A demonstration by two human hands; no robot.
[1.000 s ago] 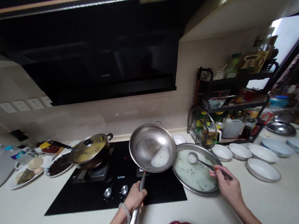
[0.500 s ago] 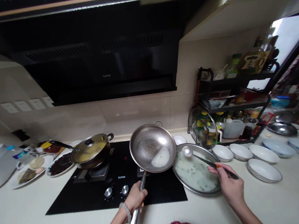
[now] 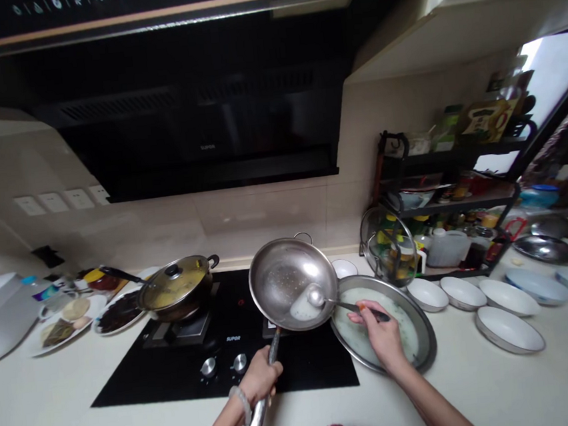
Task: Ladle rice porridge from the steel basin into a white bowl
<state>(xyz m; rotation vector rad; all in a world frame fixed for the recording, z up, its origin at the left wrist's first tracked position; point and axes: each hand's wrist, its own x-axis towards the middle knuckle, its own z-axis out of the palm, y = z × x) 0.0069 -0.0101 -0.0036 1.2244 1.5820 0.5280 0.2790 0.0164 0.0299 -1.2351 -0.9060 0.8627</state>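
My left hand (image 3: 261,377) is closed round the long handle of a steel wok (image 3: 280,275) that is tilted over the right burner, with a little white liquid pooled in its low side. My right hand (image 3: 379,330) grips the dark handle of a metal ladle (image 3: 316,296). The ladle's bowl sits in that white liquid inside the wok. Right of the wok a wide steel basin (image 3: 425,340) holds pale soup with green bits, and my right hand hovers over it.
A lidded pot (image 3: 175,288) sits on the left burner of the black hob (image 3: 178,367). Plates of food (image 3: 68,317) lie at far left. Several white bowls (image 3: 509,328) stand to the right, with a glass lid (image 3: 386,243) and a stocked rack (image 3: 444,211) behind.
My right hand lifted the ladle out of the basin and swung it left into the wok. The left hand kept the wok tilted in place.
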